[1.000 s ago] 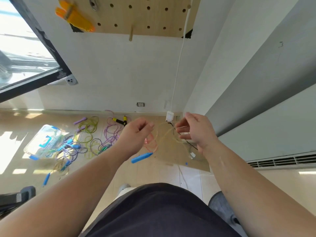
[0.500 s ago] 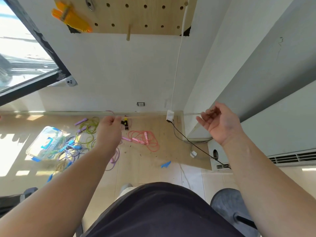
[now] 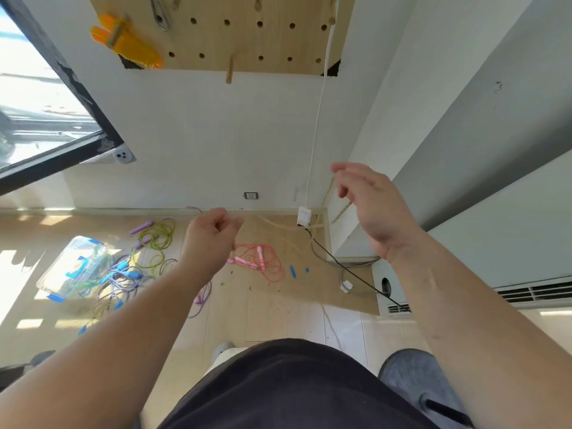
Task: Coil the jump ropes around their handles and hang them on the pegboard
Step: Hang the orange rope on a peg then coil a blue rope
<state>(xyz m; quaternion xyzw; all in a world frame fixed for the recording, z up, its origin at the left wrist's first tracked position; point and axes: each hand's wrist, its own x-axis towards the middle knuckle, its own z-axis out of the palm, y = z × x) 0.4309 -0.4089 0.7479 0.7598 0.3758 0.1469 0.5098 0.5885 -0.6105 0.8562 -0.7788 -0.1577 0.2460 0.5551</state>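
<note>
Two grips up before the white wall, a little closer together than half a second ago. Left grip curled, thumb and forefinger pinched on one end of the pale jump rope; same pinch as before, shifted slightly rightward. Right grip moved up and leftward, fingers now stretched out and smeared by motion where earlier curled on the rope; cannot tell whether pinching, hooking or merely touching it.

Pale jump rope in mid-air between the grips, no longer drawn taut and level as earlier. Now slack, sagging from the left grip toward the white adapter and bending in loose loops just beside the right grip's fingers. Blurred and faint along most of its length.

More of the pegboard in view at the top than before, with an orange bundle hung at its left edge and a wooden peg at its bottom edge.

Unchanged on the floor: pink jump rope near the wall edge, below and between the grips; green rope and a blue-and-purple tangle toward the left; clear box beside that tangle.
</note>
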